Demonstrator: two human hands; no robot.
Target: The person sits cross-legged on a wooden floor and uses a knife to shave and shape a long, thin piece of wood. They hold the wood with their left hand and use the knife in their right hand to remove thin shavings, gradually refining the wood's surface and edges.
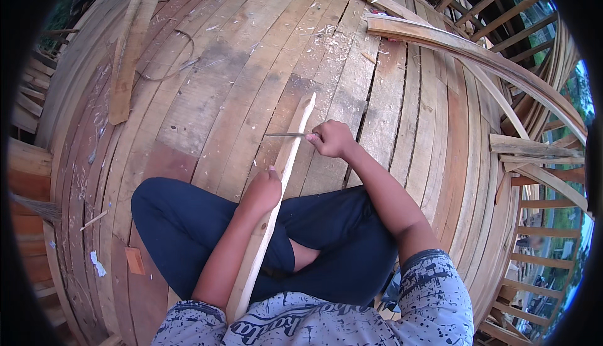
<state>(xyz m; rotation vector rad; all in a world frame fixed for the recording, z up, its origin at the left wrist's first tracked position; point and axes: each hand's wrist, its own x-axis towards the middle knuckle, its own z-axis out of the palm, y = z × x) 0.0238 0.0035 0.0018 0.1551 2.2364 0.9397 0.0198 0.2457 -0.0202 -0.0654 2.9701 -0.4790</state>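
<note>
A long, narrow strip of pale wood [289,151] lies slanted across my lap, its near end against my shirt and its notched, pointed tip out over the floor. My left hand [262,190] is closed round the strip near its middle, with the thumb along its side. In my right fist [331,138] is a knife [279,135] with a thin dark blade. The blade lies crosswise over the strip below the tip and sticks out to the left of it. My fingers hide the knife's handle.
I sit cross-legged on a plank floor [245,113] scattered with wood shavings [333,41]. A broad board [129,63] lies at the far left. Long curved timbers [465,44] lie at the upper right, and slatted railings [546,261] line the right side.
</note>
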